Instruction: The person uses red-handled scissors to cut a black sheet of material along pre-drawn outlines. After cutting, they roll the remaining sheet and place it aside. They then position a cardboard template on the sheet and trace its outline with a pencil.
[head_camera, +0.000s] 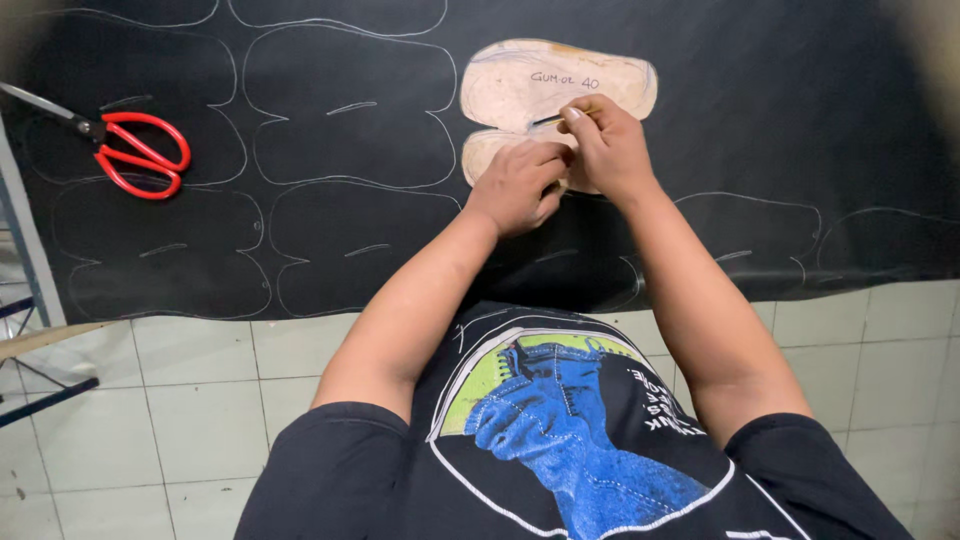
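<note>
Tan cardboard template (520, 85) on black sheet (330, 120), hands pressing

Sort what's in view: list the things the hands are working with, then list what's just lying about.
In use:
- left hand, pressing down on the template
- right hand, holding the marking pen
- tan cardboard template
- black sheet with traced outlines

Lying about:
- red-handled scissors, apart from both hands, on the sheet
- metal frame at the side
</note>
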